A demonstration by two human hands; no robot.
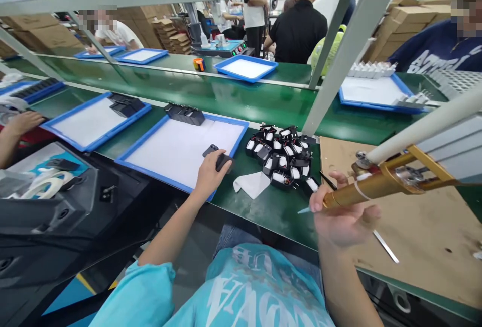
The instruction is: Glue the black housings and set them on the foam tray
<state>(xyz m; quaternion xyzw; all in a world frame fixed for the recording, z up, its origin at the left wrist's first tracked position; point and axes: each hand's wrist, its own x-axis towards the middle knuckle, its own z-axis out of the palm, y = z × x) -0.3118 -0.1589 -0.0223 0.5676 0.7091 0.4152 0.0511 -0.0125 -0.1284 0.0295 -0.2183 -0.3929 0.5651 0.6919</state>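
Note:
My left hand [209,174] reaches forward over the near corner of a blue-rimmed white tray [161,176] and is closed on a small black part [223,160]. A second small black part [210,150] lies on the tray just beyond it. My right hand [341,214] grips a gold pen-like tool [372,186] that hangs on a white hose, its thin tip [303,210] pointing left. A heap of black and white parts [283,158] lies on the green belt between my hands, beside a white cloth [251,184].
A row of black parts [185,113] sits at the tray's far edge. More blue trays [94,121] lie along the green belt [241,98]. A brown cardboard sheet [422,226] covers the bench on the right. A grey frame post [339,56] slants overhead. Other people work across the line, and a person's arm [15,131] rests at left.

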